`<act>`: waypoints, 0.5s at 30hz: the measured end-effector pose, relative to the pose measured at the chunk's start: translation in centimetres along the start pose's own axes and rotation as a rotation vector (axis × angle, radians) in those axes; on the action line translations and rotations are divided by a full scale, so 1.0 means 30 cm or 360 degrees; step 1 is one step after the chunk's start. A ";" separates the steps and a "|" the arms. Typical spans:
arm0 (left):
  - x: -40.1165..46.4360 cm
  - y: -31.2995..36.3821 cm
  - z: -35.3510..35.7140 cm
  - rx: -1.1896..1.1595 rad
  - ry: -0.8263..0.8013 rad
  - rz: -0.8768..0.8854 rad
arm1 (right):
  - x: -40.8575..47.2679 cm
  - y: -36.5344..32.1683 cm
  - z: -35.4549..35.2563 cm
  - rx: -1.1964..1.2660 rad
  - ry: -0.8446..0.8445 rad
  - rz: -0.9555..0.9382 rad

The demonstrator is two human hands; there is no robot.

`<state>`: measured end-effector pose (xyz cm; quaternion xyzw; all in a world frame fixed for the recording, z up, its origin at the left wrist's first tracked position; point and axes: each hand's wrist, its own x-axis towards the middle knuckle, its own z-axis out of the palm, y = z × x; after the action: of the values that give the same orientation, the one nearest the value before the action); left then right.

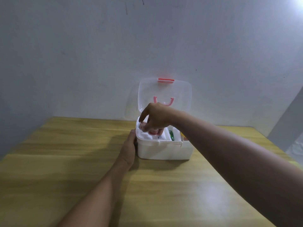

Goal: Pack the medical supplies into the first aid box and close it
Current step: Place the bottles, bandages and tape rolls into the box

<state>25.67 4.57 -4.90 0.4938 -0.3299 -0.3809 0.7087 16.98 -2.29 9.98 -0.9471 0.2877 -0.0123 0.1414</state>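
First aid box (pixel 164 149): white, sits on the wooden table (pixel 65 161) toward the far edge, close to the wall (pixel 98 54). Clear lid (pixel 164 92) is swung open and stands upright at the far side, pink latch (pixel 165 80) at its top edge, pink handle (pixel 163 101) visible through the plastic.

Inside the box: left compartment holds white material plus a red-and-white item (pixel 153 132), too blurred to identify. Right of the divider there's a green packet (pixel 171 135) standing on edge; something orange/red at the far right corner, mostly hidden by the forearm.

Right hand (pixel 155 118): reaches in from the right over the left compartment, fingers pointing down and curled around the red-and-white item, grip looks closed on it, though motion blur makes contact hard to confirm.

Left hand (pixel 130 145): flat against the box's left wall, fingers together and extended along the side, thumb near the rim. Not wrapped around anything.

Both forearms are bare. Table surface around the box shows only wood grain and a light reflection near right.
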 end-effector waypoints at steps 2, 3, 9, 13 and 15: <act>-0.006 0.003 0.000 0.0018 0.0014 0.0012 | -0.004 0.003 0.010 0.0019 -0.0020 0.0007; -0.004 0.002 -0.002 0.0023 0.0027 0.0004 | -0.007 0.004 0.011 -0.0024 -0.0012 -0.0006; -0.001 0.005 0.002 0.0005 0.0029 -0.0013 | -0.016 0.002 0.009 -0.0029 0.0047 0.0029; -0.011 0.009 0.011 0.0020 0.0011 0.0011 | -0.018 0.006 0.016 0.0037 -0.0013 0.0079; -0.010 0.008 0.010 0.0028 0.0030 0.0007 | -0.019 0.008 0.017 0.0120 -0.0025 0.0111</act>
<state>25.33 4.77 -4.61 0.5028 -0.3276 -0.3719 0.7082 16.43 -2.02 9.46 -0.9306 0.3187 -0.0110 0.1796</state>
